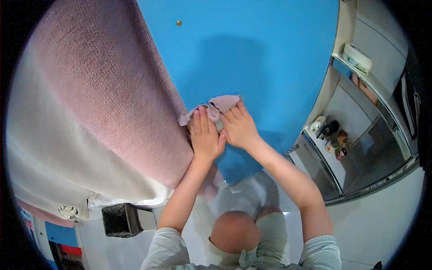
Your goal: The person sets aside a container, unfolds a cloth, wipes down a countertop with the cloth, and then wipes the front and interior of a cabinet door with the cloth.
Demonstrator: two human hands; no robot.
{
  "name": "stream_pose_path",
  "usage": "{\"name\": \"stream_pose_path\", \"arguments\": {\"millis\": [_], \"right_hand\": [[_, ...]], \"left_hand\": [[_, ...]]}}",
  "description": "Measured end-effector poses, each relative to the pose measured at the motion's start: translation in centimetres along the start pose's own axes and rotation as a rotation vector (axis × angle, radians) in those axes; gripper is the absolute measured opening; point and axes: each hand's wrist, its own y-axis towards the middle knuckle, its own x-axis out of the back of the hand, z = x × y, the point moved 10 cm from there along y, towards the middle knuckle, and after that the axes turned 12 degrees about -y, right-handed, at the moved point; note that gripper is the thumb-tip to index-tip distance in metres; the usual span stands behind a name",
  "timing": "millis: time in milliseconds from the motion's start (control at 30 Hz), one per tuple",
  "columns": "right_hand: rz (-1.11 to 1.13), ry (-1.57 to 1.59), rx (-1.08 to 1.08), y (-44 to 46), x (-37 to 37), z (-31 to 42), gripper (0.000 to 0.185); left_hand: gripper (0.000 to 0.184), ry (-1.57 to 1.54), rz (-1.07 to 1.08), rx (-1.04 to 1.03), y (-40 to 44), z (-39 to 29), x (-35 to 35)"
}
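Note:
A crumpled pink cloth (227,103) lies against a flat blue surface (292,67), bunched up and with a dark edge showing near its middle. My left hand (205,136) presses on the left part of the cloth with its fingers stretched out, close to the pink bed cover (103,72). Beside it, my right hand (239,127) rests flat on the cloth's right part, fingers extended. The thumbs are near each other. Part of the cloth is hidden under both hands.
A small brass-coloured knob (179,23) sits on the blue surface. At the right, a shelf unit with a mirror (371,135) carries a white tub (357,58) and several small figurines (330,130). A black bin (121,220) stands on the floor at lower left.

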Motion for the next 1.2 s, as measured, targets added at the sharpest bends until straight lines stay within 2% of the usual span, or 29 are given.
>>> {"name": "stream_pose_path", "arguments": {"millis": [100, 133, 200, 267, 367, 500, 567, 700, 767, 833, 933, 1100, 1167, 1200], "right_hand": [[0.03, -0.049, -0.02, -0.1, -0.2, 0.3, 0.044], [0.051, -0.082, -0.031, 0.9, 0.3, 0.0, 0.045], [-0.127, -0.157, -0.052, 4.4, 3.6, -0.4, 0.047], [-0.239, -0.178, -0.11, 8.1, 6.4, -1.3, 0.05], [-0.395, -0.232, -0.168, 10.2, 8.2, -1.7, 0.054], [-0.231, -0.181, -0.13, 8.4, 5.3, -1.3, 0.055], [-0.149, -0.127, -0.111, 5.2, 3.5, -0.9, 0.053], [0.044, -0.028, -0.105, -3.0, -2.9, 0.0, 0.049], [0.068, -0.005, -0.094, -4.1, -3.4, -0.1, 0.047], [0.047, 0.005, -0.078, -3.7, -2.3, -0.3, 0.046], [-0.141, 0.039, -0.104, 0.1, 1.5, -3.1, 0.049], [-0.346, -0.132, -0.189, 6.2, 7.8, -8.1, 0.058], [-0.264, -0.184, -0.218, 5.6, 6.9, -9.0, 0.059], [-0.221, -0.212, -0.234, 4.8, 6.4, -9.5, 0.06]], "left_hand": [[0.066, -0.079, 0.071, -0.017, 0.2, -0.1, 0.2], [0.066, -0.08, 0.021, -0.058, 1.6, -0.4, 1.3], [0.064, -0.082, -0.086, -0.145, 5.2, -0.6, 3.8], [0.061, -0.161, -0.166, -0.111, 9.4, -0.5, 6.5], [0.058, -0.248, -0.302, -0.19, 12.2, -1.9, 8.8], [0.06, -0.223, -0.312, -0.153, 9.3, -1.4, 6.9], [0.064, -0.186, -0.22, -0.048, 6.1, -1.1, 4.5], [0.059, 0.048, -0.003, -0.028, -2.6, -0.9, -1.4], [0.055, 0.065, 0.077, -0.015, -3.2, -1.1, -2.5], [0.051, -0.001, 0.112, 0.014, -2.2, -1.3, -2.2], [0.051, 0.125, 0.174, 0.003, 2.7, -2.1, -0.7], [0.057, 0.139, -0.131, -0.107, 12.9, -5.9, 2.7], [0.058, 0.08, -0.191, -0.136, 13.7, -7.0, 2.2], [0.058, 0.083, -0.138, -0.139, 13.4, -7.3, 1.1]]}}
